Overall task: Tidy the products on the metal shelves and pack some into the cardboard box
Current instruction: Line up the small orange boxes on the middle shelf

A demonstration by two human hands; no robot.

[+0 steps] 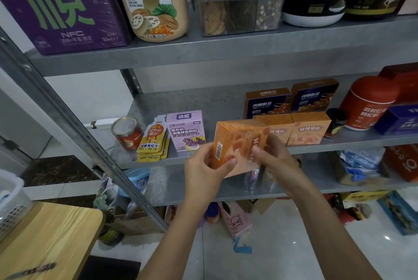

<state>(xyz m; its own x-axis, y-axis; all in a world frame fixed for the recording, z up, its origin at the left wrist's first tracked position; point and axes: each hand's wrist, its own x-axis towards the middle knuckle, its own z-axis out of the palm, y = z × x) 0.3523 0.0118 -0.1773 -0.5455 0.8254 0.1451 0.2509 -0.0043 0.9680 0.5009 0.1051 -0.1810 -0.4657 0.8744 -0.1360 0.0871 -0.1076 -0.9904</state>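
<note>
Orange box is held in the air just in front of the near edge of the middle shelf. It sits between the lilac carton on the left and the matching orange boxes on the right. Its right end overlaps the nearest twin in view; cannot tell if they touch. Long axis runs left-right and is tilted, with the barcode end at the left facing near.

Both hands are on it. Left hand has its grip clenched round the barcode end, thumb across the front face and fingers behind. Right hand has its grip closed on the lower right part, fingertips pressed on the front. Neither grip is slack. Right hand is nearer the twins, left hand nearer the bare gap beside the lilac carton.

Judgement: the free slot lies far and slightly right of the grip, directly left of the twins. Shelving it needs the axis levelled, then a short push away. The packing carton cannot be picked out here, so pulling the box back for packing is equally possible.
</note>
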